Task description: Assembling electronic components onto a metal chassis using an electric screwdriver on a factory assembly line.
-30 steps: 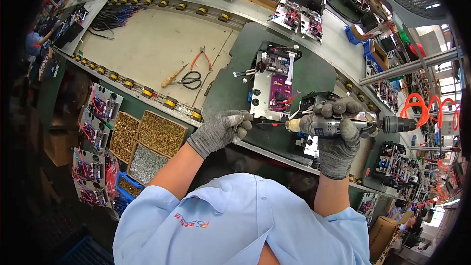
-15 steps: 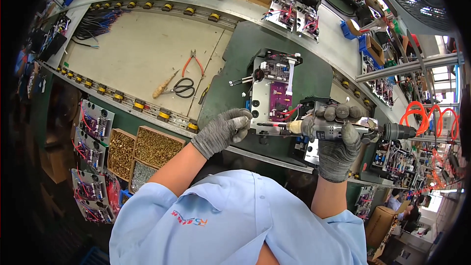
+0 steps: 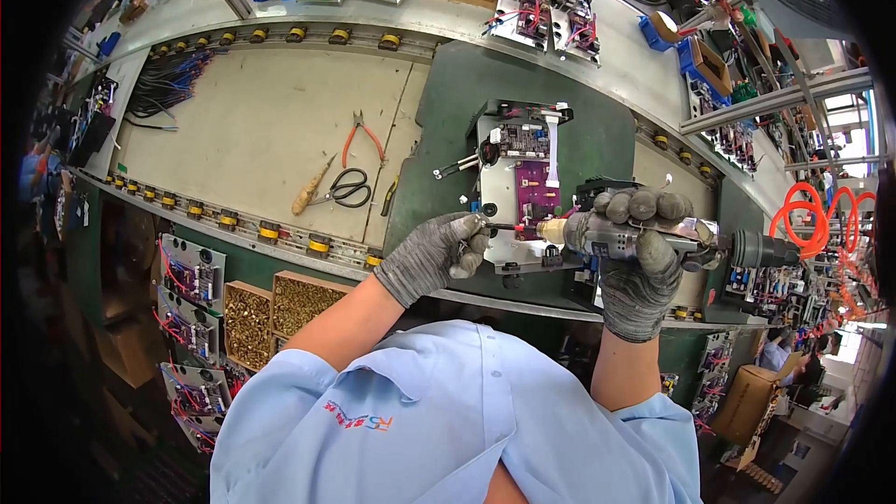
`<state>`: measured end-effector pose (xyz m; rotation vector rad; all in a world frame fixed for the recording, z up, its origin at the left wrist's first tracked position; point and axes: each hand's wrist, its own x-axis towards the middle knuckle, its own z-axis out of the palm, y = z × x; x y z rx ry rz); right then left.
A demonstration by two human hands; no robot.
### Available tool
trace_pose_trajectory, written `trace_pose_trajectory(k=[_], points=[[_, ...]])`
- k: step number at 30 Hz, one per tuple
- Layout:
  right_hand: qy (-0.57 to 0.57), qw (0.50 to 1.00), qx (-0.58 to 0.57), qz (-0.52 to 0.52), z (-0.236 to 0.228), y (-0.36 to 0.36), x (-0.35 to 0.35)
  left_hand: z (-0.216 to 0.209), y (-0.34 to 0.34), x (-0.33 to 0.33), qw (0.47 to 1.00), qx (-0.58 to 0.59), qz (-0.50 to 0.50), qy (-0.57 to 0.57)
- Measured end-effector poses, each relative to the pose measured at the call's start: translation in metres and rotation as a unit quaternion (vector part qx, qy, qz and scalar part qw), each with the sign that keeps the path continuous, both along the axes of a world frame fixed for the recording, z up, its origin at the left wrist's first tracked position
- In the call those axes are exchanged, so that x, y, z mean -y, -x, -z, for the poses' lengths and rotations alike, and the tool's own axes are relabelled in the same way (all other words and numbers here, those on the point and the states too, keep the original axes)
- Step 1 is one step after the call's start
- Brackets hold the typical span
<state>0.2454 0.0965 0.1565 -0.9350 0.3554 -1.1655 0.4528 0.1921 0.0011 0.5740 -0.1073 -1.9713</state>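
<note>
My right hand (image 3: pixel 642 291), in a grey knitted glove, is wrapped round the body of a power screwdriver (image 3: pixel 597 237). The tool lies nearly level, its dark bit (image 3: pixel 507 226) pointing left. At the bit's tip, the gloved fingers of my left hand (image 3: pixel 420 259) are pinched together; whatever small piece they hold cannot be made out. Just beyond both hands sits a metal-plate assembly (image 3: pixel 500 194) with a purple circuit board (image 3: pixel 536 189), a dark board (image 3: pixel 523 140) and a white ribbon cable (image 3: pixel 553 154). A second assembly is partly hidden under my right hand and the tool.
A green mat (image 3: pixel 443 121) lies under the assembly. To its left are orange-handled pliers (image 3: pixel 362 137), black-handled scissors (image 3: pixel 347 189) and a wooden-handled awl (image 3: pixel 306 194). Boxes of brass fittings (image 3: pixel 303 303) stand near my left elbow. Roller rails (image 3: pixel 341 35) border the bench; an orange coiled hose (image 3: pixel 803 219) hangs right.
The screwdriver's bit and my left fingers have come together, closing the small gap between them. The whole view has shifted slightly.
</note>
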Motion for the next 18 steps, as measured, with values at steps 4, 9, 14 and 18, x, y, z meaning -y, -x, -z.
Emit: trace_pose_trajectory(k=[4, 9, 14, 18], points=[[0.031, 0.999, -0.004, -0.023, -0.003, -0.002, 0.001, -0.010, -0.005, 0.006, 0.999, 0.030, 0.034, 0.013], [0.066, 0.998, -0.020, 0.001, 0.004, -0.003, -0.002, -0.017, -0.003, 0.007, 0.993, 0.099, 0.068, 0.010], [0.026, 1.000, -0.005, 0.006, -0.008, -0.005, -0.004, -0.010, -0.011, 0.008, 0.994, 0.086, 0.071, 0.018], [0.003, 1.000, 0.007, 0.018, -0.005, -0.006, -0.004, -0.016, -0.010, 0.009, 0.994, 0.081, 0.068, 0.025]])
